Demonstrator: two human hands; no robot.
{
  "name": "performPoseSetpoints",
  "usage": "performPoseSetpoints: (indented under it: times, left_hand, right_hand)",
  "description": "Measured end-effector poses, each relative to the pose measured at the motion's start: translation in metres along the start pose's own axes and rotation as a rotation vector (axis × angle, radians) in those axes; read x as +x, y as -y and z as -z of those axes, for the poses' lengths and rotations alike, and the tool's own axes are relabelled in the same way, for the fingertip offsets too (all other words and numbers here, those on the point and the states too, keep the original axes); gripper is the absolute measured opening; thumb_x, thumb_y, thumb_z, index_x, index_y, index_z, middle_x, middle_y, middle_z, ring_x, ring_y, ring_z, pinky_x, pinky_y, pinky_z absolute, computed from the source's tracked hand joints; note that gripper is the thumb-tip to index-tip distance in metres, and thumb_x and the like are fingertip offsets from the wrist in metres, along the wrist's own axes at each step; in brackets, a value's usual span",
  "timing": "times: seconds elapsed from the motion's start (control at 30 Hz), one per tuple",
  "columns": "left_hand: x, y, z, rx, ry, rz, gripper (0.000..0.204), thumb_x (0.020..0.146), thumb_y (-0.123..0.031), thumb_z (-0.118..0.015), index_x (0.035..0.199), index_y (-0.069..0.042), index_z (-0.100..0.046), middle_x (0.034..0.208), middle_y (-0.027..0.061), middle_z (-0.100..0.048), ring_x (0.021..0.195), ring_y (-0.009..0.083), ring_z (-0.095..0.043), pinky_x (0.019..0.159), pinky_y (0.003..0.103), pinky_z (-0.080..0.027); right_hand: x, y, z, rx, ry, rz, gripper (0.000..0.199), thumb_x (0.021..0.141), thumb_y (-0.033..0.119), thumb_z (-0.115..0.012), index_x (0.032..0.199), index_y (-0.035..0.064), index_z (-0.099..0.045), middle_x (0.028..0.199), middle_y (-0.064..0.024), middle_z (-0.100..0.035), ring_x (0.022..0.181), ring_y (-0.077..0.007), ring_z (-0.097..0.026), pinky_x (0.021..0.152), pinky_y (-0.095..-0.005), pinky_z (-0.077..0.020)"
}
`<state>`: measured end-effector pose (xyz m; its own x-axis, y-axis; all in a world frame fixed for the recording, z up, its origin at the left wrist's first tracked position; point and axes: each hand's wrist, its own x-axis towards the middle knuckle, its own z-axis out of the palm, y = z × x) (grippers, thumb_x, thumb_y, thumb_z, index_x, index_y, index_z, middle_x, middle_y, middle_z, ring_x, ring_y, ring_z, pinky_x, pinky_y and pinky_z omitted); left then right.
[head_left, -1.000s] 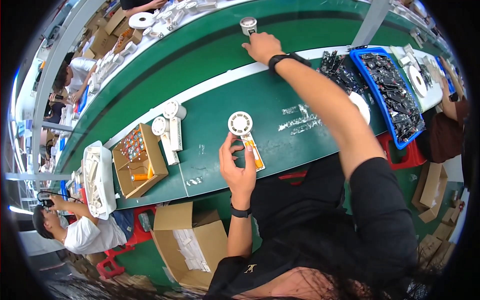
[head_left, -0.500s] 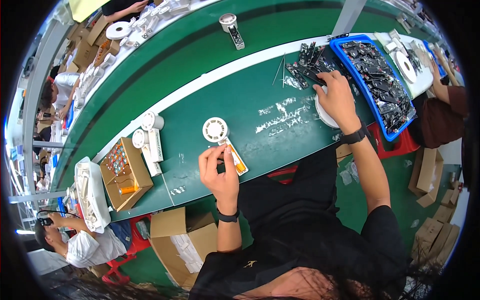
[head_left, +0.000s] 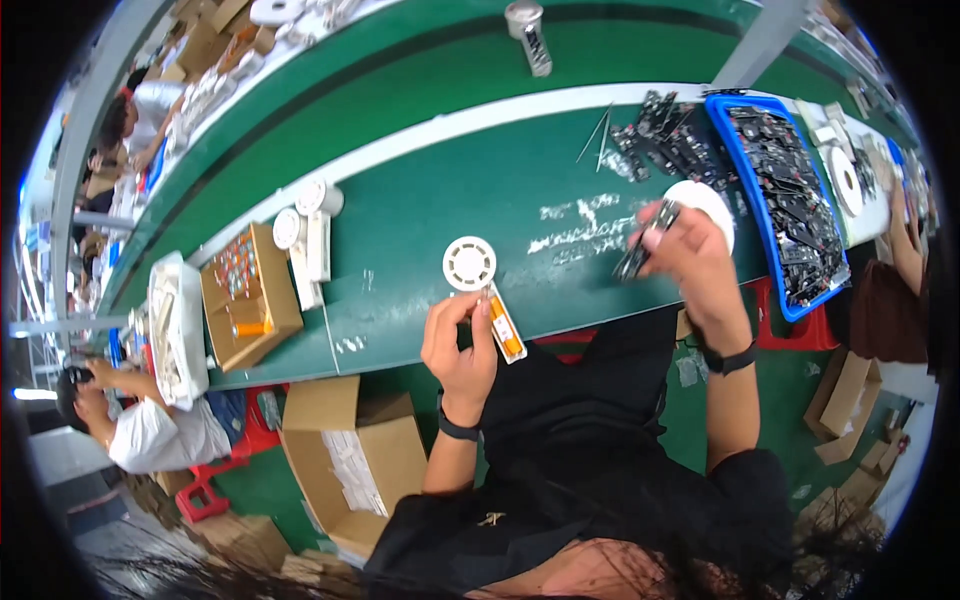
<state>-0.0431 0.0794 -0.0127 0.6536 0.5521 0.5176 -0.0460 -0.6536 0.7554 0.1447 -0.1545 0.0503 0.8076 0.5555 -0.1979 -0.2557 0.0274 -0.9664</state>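
My left hand (head_left: 458, 345) holds the handle of a small white hand fan (head_left: 470, 265) whose open handle shows an orange cell; the round fan head rests on the green bench (head_left: 420, 225). My right hand (head_left: 695, 255) is raised over the bench and pinches a small dark elongated part (head_left: 645, 243). Just behind that hand lies a white round disc (head_left: 708, 200). A loose pile of dark parts (head_left: 670, 140) sits beyond it.
A blue tray (head_left: 775, 170) of dark parts stands at the right. Two white fans (head_left: 305, 235) and a cardboard box (head_left: 245, 295) of small coloured pieces lie at the left, with a white tray (head_left: 170, 330) beside it. Other people work at left and far right. Cartons stand on the floor.
My right hand has come back from the far conveyor, passed the parts pile, and now holds a dark part closer to me. My left hand has kept hold of the fan.
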Motion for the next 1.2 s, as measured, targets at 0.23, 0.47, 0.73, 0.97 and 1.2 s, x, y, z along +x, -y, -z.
performPoseSetpoints:
  times: [0.23,0.47,0.73,0.97,1.2]
  left_hand:
    - [-0.016,0.009,-0.007,-0.200,-0.093,0.110,0.012,0.095,0.005,-0.075,0.107,0.003,-0.071,0.105,0.0146,-0.076,0.092,0.0190,-0.072,0.081,0.030,-0.057]
    - [-0.021,0.004,-0.002,-0.168,-0.055,0.075,0.016,0.091,0.006,-0.079,0.106,0.002,-0.073,0.104,0.0157,-0.077,0.090,0.0234,-0.076,0.079,0.031,-0.060]
    - [-0.003,-0.003,-0.004,-0.118,-0.032,0.036,0.014,0.093,0.005,-0.078,0.107,0.003,-0.075,0.105,0.0127,-0.078,0.083,0.0150,-0.070,0.072,0.027,-0.056]
    - [0.003,-0.010,-0.008,-0.115,-0.018,0.126,0.020,0.087,0.007,-0.082,0.104,0.000,-0.077,0.098,0.0113,-0.077,0.078,0.0225,-0.070,0.067,0.033,-0.055]
    - [0.006,-0.010,-0.012,0.137,-0.013,-0.167,0.025,0.082,0.004,-0.085,0.104,-0.004,-0.080,0.099,0.0070,-0.076,0.083,0.0252,-0.067,0.071,0.034,-0.053]
  right_hand:
    - [-0.021,-0.056,-0.065,0.662,-0.099,-0.256,0.017,0.108,0.012,-0.065,0.122,0.0022,-0.067,0.110,-0.0119,-0.076,0.091,-0.0165,-0.075,0.079,-0.0297,-0.0636]
    - [-0.009,-0.068,-0.080,0.435,-0.033,-0.140,0.024,0.108,0.016,-0.066,0.127,0.0014,-0.066,0.116,-0.0132,-0.076,0.092,-0.0169,-0.076,0.080,-0.0301,-0.0630]
    - [-0.011,-0.071,-0.076,0.409,-0.032,-0.149,0.027,0.109,0.016,-0.065,0.131,-0.0005,-0.065,0.120,-0.0155,-0.076,0.094,-0.0177,-0.076,0.081,-0.0305,-0.0626]
    - [-0.013,-0.068,-0.086,0.384,-0.063,-0.128,0.029,0.109,0.012,-0.065,0.134,-0.0014,-0.064,0.122,-0.0164,-0.076,0.092,-0.0166,-0.076,0.080,-0.0293,-0.0613]
    - [-0.009,-0.070,-0.083,0.248,0.012,0.019,0.029,0.106,0.008,-0.067,0.134,-0.0028,-0.064,0.122,-0.0169,-0.076,0.095,-0.0166,-0.076,0.084,-0.0289,-0.0623]
